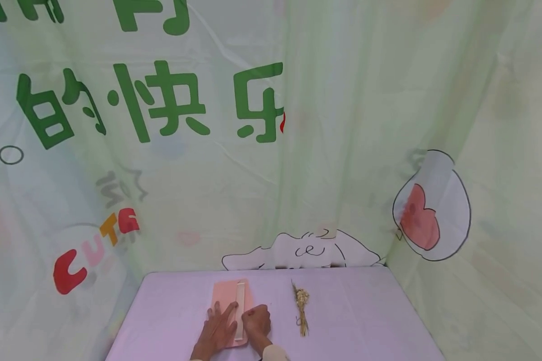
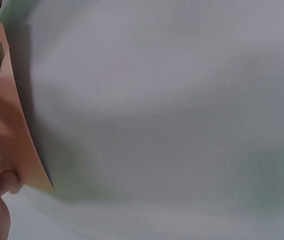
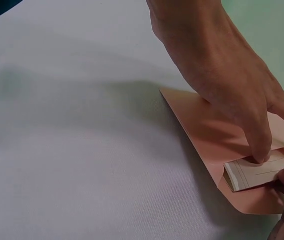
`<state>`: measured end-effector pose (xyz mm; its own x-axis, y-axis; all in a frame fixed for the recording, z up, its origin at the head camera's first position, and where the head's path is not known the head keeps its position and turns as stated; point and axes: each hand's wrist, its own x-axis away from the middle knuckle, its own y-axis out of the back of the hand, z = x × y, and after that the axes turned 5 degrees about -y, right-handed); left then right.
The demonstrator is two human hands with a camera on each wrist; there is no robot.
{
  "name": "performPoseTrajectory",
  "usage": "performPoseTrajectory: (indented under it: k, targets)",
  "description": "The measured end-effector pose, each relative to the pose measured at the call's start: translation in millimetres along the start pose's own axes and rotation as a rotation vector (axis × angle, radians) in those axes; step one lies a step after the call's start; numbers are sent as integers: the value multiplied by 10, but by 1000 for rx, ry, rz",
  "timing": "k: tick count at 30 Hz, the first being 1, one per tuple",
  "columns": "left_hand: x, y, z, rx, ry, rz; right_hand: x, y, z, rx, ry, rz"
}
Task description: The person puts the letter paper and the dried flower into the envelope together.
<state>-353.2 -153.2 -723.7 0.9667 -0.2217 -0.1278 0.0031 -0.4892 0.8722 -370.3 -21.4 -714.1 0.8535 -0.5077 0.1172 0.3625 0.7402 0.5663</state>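
A pink envelope lies on the lilac tabletop. Along its right part runs a narrow cream folded paper, printed with thin lines in the right wrist view, at the envelope's opening; how far it sits inside is hidden. My left hand rests on the envelope with fingers spread, fingertips touching near the paper's edge. Curled at the paper's right side, my right hand pinches it with the thumb on top. The left wrist view catches only part of the envelope and fingers at its left border.
To the right of the hands lies a small tied bunch of dried flowers. Behind and beside the table hang pale green printed curtains, close to its back edge.
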Motion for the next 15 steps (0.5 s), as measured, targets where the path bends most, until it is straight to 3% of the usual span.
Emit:
performPoseTrajectory:
  k: [7,15]
  targets:
    - [2,-6,14,-10,6,-22,50,15,74,1,19,27]
    - [-6,-11,14,-18,14,1,33,-28,32,14,24,13]
